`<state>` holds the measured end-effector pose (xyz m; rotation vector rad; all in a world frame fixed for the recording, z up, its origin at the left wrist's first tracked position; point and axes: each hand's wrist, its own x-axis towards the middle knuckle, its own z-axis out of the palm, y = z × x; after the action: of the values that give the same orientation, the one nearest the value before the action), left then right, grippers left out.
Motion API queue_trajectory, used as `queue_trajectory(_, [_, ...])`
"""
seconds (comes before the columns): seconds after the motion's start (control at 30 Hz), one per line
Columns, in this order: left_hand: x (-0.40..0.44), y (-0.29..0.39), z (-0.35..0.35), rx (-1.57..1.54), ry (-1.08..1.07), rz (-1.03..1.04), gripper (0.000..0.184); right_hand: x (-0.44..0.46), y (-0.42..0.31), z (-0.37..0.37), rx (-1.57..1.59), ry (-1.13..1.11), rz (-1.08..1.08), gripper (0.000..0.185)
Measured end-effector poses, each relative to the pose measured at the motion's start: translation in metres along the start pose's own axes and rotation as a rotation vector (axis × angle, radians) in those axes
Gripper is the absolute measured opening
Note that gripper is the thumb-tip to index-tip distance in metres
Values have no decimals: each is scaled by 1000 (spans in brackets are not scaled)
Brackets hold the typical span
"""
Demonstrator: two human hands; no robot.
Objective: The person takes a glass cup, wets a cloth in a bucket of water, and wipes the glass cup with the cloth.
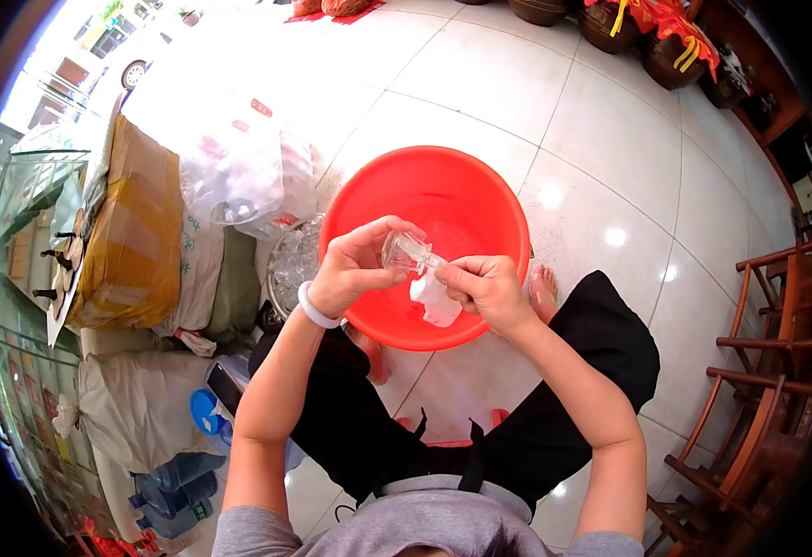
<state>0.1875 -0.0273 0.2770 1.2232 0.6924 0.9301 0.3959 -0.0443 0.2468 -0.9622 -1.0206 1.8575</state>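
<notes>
Over a large red basin [378,186], my left hand [355,269] holds a small clear glass [400,251] tilted on its side, fingers wrapped round it. My right hand [488,290] pinches a white cloth [437,302] at the glass; part of the cloth reaches inside and the rest hangs below over the basin. To the left of the basin stands a metal bowl [293,265] with several clear glass pieces in it.
Plastic bags [239,172], a taped cardboard box [132,232] and white sacks [128,399] stand at the left. Wooden chairs [768,343] are at the right. Dark jars [610,28] line the top right. A phone [225,385] lies beside a blue lid [206,410].
</notes>
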Motion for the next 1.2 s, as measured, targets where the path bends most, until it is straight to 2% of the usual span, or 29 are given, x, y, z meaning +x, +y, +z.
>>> queue_trajectory(0.03, [-1,-2,-2,-1,2,0,53,0,1,0,118,-18,108,18])
queue_trajectory(0.13, [-2,-7,-6,70,4,23,54,-1,-5,2,143,-8,189,18])
queue_trajectory(0.27, [-5,3,-1,90,80,-70,51,-4,-4,7,114,-5,117,18])
queue_trajectory(0.3, [-5,5,-2,107,82,-126,50,-6,-4,8,59,6,53,19])
queue_trajectory(0.37, [-5,2,0,116,87,-113,48,-7,-3,8,2,15,-12,21])
queue_trajectory(0.43, [-6,2,-1,125,92,-99,46,-6,2,5,-295,17,-312,19])
queue_trajectory(0.57, [-8,-2,-4,53,59,-162,38,-5,0,3,-391,-14,-482,17])
queue_trajectory(0.63, [-10,-5,-5,35,57,-167,34,-5,-6,-2,-678,-41,-613,15])
queue_trajectory(0.67, [-10,-6,-6,48,51,-181,30,-5,-9,-3,-677,-41,-612,15])
queue_trajectory(0.73, [-11,-6,-4,60,44,-195,27,-3,-14,-6,-972,-44,-802,14])
queue_trajectory(0.8, [-9,-3,2,115,119,-424,30,0,-11,-11,-1008,-44,-842,14])
queue_trajectory(0.83, [-9,-3,-1,117,118,-425,30,1,-9,-12,-1045,-43,-881,14])
queue_trajectory(0.87, [-8,-2,-5,63,81,-478,31,2,-5,-13,-1045,-38,-882,14])
queue_trajectory(0.93, [-7,-5,-7,6,42,-531,33,0,2,-11,-760,-16,-623,15])
queue_trajectory(0.97, [-6,-8,-6,44,83,-485,33,-1,2,-9,-761,-14,-623,15])
queue_trajectory(1.03, [-5,-10,-3,81,125,-438,34,-3,2,-5,-547,-10,-409,17])
queue_trajectory(1.1, [-4,-11,-1,-12,197,-241,34,0,7,-6,-437,6,-342,18])
queue_trajectory(1.13, [-5,-8,-1,-12,197,-242,34,1,9,-6,-327,22,-274,20])
queue_trajectory(1.2, [-6,-2,0,50,152,-116,44,0,5,-8,-339,6,-239,20])
